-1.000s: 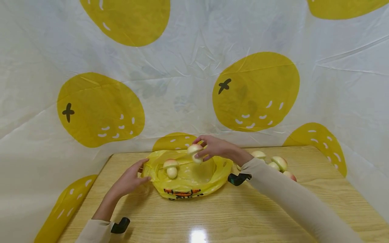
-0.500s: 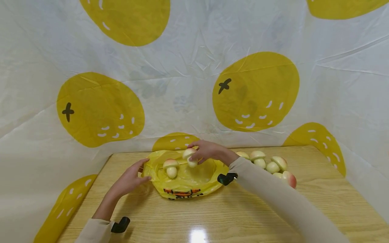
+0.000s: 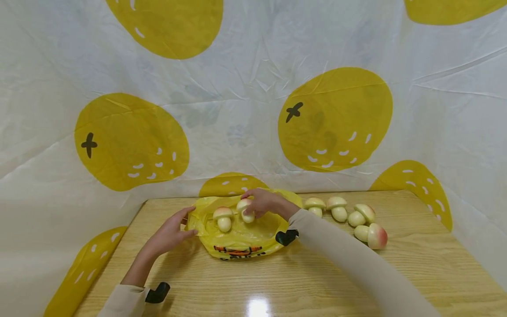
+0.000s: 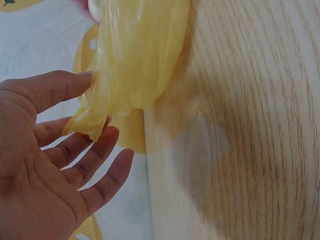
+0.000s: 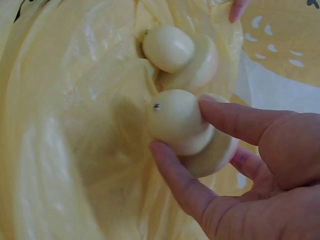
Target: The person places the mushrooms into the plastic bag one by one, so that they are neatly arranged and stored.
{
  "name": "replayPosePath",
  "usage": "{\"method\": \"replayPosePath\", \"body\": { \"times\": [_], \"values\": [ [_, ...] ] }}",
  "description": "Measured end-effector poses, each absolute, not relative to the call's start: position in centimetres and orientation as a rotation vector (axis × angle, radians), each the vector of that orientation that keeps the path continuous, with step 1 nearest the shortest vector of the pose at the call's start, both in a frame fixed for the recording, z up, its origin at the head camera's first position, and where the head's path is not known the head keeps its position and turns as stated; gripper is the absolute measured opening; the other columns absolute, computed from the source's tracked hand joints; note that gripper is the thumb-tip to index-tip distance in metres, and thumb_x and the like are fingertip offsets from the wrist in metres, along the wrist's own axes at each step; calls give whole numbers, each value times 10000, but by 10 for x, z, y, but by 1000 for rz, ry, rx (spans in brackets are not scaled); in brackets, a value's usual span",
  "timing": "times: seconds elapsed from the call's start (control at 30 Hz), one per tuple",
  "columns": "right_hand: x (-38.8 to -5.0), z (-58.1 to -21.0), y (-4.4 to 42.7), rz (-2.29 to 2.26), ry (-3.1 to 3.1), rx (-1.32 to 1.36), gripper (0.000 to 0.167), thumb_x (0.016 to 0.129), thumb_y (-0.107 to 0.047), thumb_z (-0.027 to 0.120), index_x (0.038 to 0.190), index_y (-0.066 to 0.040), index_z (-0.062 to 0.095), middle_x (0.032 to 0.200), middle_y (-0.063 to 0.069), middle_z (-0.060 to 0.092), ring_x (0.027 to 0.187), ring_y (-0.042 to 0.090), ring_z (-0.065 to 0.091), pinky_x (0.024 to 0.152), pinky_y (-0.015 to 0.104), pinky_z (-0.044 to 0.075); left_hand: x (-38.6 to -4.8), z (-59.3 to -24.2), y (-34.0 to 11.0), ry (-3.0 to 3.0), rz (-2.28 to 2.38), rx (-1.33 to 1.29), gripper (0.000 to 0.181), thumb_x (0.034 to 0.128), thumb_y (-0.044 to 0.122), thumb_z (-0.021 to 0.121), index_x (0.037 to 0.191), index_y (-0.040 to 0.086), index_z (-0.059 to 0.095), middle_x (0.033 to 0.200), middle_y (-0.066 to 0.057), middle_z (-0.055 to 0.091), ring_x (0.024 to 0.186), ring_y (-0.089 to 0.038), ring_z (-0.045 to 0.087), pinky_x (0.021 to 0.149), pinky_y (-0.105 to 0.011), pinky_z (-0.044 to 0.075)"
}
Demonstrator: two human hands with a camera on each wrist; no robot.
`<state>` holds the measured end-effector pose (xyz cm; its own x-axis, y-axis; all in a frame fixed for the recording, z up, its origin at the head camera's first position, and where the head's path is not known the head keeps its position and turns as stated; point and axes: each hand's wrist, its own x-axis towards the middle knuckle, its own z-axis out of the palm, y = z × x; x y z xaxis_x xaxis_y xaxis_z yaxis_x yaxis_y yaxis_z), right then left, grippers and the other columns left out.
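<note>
My right hand (image 3: 263,203) grips a toy mushroom (image 3: 244,211) with a pale stem and pinkish cap, inside the mouth of a yellow plastic bag (image 3: 253,240). In the right wrist view, thumb and fingers pinch this mushroom (image 5: 180,120) around stem and cap. Just beside it a second toy mushroom (image 3: 223,220) lies in the bag, stem towards me. At the bag's left edge, my left hand (image 3: 170,233) holds the plastic. The left wrist view has the bag's edge (image 4: 100,110) between the thumb and the curved fingers, the index finger partly behind it.
To the right of the bag, several more toy mushrooms (image 3: 336,209) lie on the wooden table (image 3: 317,277); the nearest mushroom (image 3: 376,236) is on its side. A white sheet (image 3: 237,110) printed with yellow fruit hangs right behind the table.
My right hand has moved left and down with its mushroom, to beside the one in the bag. The mushrooms at right show more fully as the arm shifted. The left hand stays put.
</note>
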<state>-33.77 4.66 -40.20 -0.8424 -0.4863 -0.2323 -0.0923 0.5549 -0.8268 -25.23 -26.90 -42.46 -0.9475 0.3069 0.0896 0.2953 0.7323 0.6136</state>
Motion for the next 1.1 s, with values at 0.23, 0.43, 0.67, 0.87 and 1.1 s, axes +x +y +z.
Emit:
{"method": "replayPosePath", "body": {
  "times": [0.23,0.43,0.67,0.87,1.1],
  "values": [
    [-338,-411,40,-1131,2480,-464,585,881,-69,792,1407,-5,543,1065,107,623,680,203,544,685,337,549,-254,-426,-269,2906,1024,485,732,949,168,731,1553,1,353,1370,-194,554,1193,-369,561,841,-411,541],
    [-336,-414,39,-1017,2545,-429,623,875,-136,810,1397,46,523,1008,94,636,793,252,648,714,306,548,-253,-425,-269,2903,1027,491,729,951,177,731,1549,-4,356,1348,-195,560,1186,-373,562,822,-400,543],
    [-331,-414,40,-1050,2512,-390,563,868,-132,816,1305,69,522,1015,106,606,846,288,687,807,382,582,-254,-425,-269,2905,1025,497,732,951,172,731,1549,-11,351,1363,-213,553,1178,-375,566,830,-394,544],
    [-329,-413,42,-1045,2500,-400,476,874,-134,810,1222,52,546,986,101,603,854,295,689,795,373,583,-255,-424,-269,2896,1036,490,733,952,152,727,1553,-15,341,1372,-223,540,1196,-394,556,822,-398,550],
    [-326,-412,41,-1053,2549,-422,340,855,-118,814,1065,22,586,936,103,601,820,262,644,726,349,573,-255,-423,-268,2896,1039,504,735,947,143,731,1551,-16,344,1401,-238,525,1189,-401,560,822,-390,552]
  ]
}}
